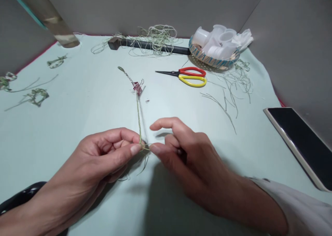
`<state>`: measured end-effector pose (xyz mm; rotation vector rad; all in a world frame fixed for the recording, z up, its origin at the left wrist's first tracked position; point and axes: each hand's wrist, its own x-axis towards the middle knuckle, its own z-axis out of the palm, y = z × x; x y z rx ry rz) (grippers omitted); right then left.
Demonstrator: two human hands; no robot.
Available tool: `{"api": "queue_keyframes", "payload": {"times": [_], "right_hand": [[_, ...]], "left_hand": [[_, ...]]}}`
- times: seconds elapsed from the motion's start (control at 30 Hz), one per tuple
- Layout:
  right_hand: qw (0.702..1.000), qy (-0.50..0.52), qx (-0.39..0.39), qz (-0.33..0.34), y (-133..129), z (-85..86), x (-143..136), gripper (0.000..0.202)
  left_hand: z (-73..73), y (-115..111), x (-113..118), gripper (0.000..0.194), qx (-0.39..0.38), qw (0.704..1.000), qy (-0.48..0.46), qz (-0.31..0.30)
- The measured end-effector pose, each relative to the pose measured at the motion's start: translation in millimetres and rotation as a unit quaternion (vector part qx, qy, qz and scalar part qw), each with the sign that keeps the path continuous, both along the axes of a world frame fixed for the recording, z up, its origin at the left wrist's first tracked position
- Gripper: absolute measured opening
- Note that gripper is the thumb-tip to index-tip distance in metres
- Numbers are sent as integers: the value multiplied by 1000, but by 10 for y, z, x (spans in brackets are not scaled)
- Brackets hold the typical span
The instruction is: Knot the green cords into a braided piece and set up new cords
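A thin green braided cord (pixel 138 116) runs down the table from a dark red binder clip (pixel 137 88), with a looped end (pixel 121 69) beyond the clip. My left hand (pixel 103 156) pinches the cord's lower end between thumb and index finger. Fine pale threads (pixel 146 147) stretch from that pinch to my right hand (pixel 186 153), whose thumb and curled fingers close on them while the index finger is held out. Loose thread ends (pixel 145 165) hang below the left fingertips.
Scissors (pixel 181 75) with red and yellow handles lie beyond my hands. Farther back are a dark bar (pixel 153 46), tangled threads (pixel 162 37) and a basket (pixel 215 60) of white spools. A phone (pixel 303 142) lies right; small knotted green pieces (pixel 38 96) lie left.
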<state>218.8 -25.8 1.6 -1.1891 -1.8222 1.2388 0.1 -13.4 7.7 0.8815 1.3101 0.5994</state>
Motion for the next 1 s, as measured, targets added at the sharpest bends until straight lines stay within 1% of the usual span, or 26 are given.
{"api": "queue_keyframes", "payload": {"times": [0.03, 0.1, 0.13, 0.2, 0.27, 0.33, 0.4, 0.43, 0.5, 0.53, 0.57, 0.6, 0.67, 0.73, 0.8, 0.87, 1.0], "right_hand": [[999, 16, -40, -2, 30, 13, 2, 18], [992, 56, -113, 15, 96, 31, 2, 19], [985, 79, -150, 24, 125, 38, 0, 21], [968, 126, -217, 9, 160, 47, -11, 20], [953, 169, -251, -12, 153, 48, -33, 17], [949, 203, -241, -23, 105, 33, -66, 16], [959, 213, -188, -16, 31, -3, -95, 14], [968, 203, -144, -5, -9, -27, -104, 14], [989, 145, -13, 24, -76, -79, -104, 18], [992, 99, 65, 41, -98, -104, -96, 20], [987, 50, 140, 57, -111, -125, -85, 21], [976, 4, 205, 66, -116, -141, -73, 23], [949, -57, 302, 74, -109, -161, -55, 28], [927, -79, 357, 77, -98, -164, -50, 31], [913, -88, 391, 81, -94, -160, -56, 30], [903, -104, 407, 88, -102, -159, -68, 27], [890, -125, 429, 88, -135, -195, -91, 21]], "left_hand": [[-4, -3, -8, 36, 0, 1000, 2, 0], [-17, -7, -23, 39, -2, 1000, 5, 0], [-25, -7, -29, 39, -3, 1000, 5, 1], [-39, -9, -33, 40, -6, 1000, 1, -1], [-48, -13, -30, 40, -11, 1000, 0, 1], [-54, -19, -26, 41, -11, 1000, 4, 5], [-58, -26, -24, 43, -3, 1000, 15, 4], [-59, -28, -24, 43, 2, 1000, 24, 0], [-60, -29, -20, 43, 14, 999, 46, -5], [-60, -27, -17, 42, 23, 998, 55, -8], [-59, -25, -13, 41, 35, 997, 61, -11], [-58, -21, -9, 39, 48, 997, 64, -15], [-56, -15, -6, 36, 63, 996, 62, -25], [-60, -13, -15, 36, 54, 996, 57, -31], [-68, -15, -33, 37, 39, 997, 54, -32], [-78, -18, -51, 36, 31, 997, 56, -32], [-75, -20, -47, 30, 45, 998, 39, -37]]}}
